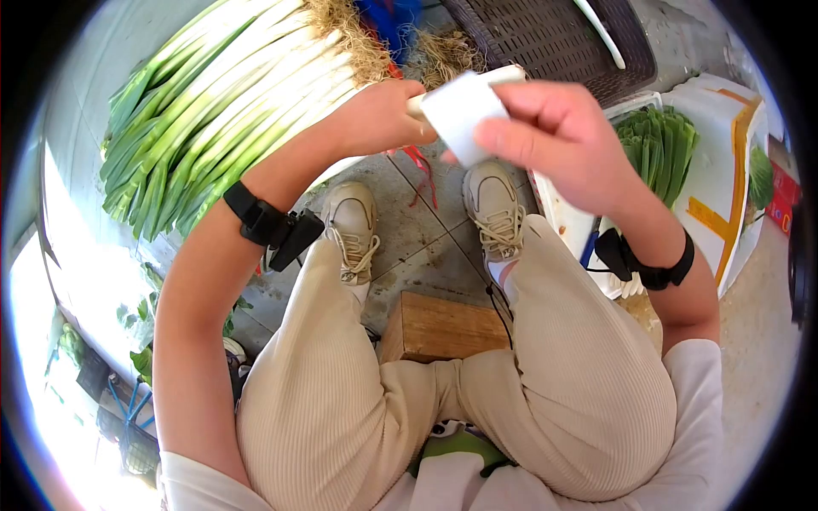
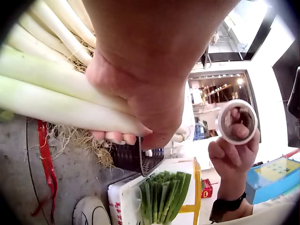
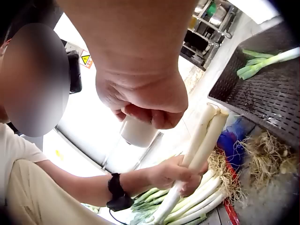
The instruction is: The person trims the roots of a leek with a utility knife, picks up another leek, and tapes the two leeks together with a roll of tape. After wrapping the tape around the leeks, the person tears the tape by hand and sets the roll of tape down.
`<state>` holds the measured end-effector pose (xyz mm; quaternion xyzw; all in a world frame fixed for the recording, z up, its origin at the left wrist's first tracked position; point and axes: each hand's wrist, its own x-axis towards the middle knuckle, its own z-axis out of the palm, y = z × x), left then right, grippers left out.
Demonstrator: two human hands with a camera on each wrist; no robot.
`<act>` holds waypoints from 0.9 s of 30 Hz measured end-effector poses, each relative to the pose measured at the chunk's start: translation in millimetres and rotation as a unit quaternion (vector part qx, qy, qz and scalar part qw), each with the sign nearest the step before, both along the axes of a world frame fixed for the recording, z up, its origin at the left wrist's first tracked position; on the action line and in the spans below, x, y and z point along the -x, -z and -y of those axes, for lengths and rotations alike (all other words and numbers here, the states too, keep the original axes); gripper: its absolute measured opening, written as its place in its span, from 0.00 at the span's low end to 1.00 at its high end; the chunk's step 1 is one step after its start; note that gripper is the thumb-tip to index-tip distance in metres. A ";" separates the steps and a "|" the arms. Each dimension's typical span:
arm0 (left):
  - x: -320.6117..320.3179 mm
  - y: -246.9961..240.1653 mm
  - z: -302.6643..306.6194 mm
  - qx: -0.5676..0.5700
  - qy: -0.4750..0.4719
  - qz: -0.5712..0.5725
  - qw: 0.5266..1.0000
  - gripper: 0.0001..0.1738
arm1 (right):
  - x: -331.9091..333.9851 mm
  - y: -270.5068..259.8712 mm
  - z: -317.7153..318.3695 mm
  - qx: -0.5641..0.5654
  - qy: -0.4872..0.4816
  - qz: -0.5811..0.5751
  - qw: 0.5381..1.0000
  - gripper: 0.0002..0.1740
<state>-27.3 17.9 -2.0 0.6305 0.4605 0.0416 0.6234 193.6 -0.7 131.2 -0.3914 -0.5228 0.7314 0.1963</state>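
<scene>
My left hand (image 1: 375, 119) grips a pair of thick white leek stalks (image 3: 206, 136), fingers wrapped round them. Their trimmed ends stick out past the thumb side in the right wrist view. In my right hand (image 1: 567, 140) is a hollow white roll (image 1: 460, 115) that looks like tape; its open core (image 2: 238, 123) shows fingertips inside. The roll overlaps the stalks in the head view, while the right wrist view shows a gap between them. Beside the left forearm lies a large pile of leeks (image 1: 247, 102), roots toward the far side and green leaves toward me.
A dark brown slotted basket (image 1: 630, 72) with a leek in it stands at the far right. Nearer are a white foam box (image 1: 711, 119) and a bundle of cut greens (image 1: 656, 153). Loose roots (image 1: 447, 55) and red strips (image 1: 422, 170) lie on the floor, near a wooden block (image 1: 452, 328).
</scene>
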 end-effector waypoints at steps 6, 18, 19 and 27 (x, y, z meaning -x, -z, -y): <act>4.4 -22.4 -6.6 0.007 -0.043 -0.016 0.999 0.20 | -14.6 3.2 35.9 -0.021 -0.034 0.133 0.990 0.14; 1.3 -72.6 -17.7 0.058 0.021 0.032 0.998 0.22 | -56.0 95.6 33.0 -0.099 -0.013 0.285 0.953 0.20; -2.2 -73.7 -17.2 0.074 0.045 0.044 0.995 0.22 | -57.9 98.4 29.3 -0.098 -0.012 0.287 0.953 0.20; -19.4 -83.9 2.6 0.195 0.117 0.076 0.971 0.27 | -54.0 113.4 -8.8 0.076 -0.038 0.081 0.993 0.24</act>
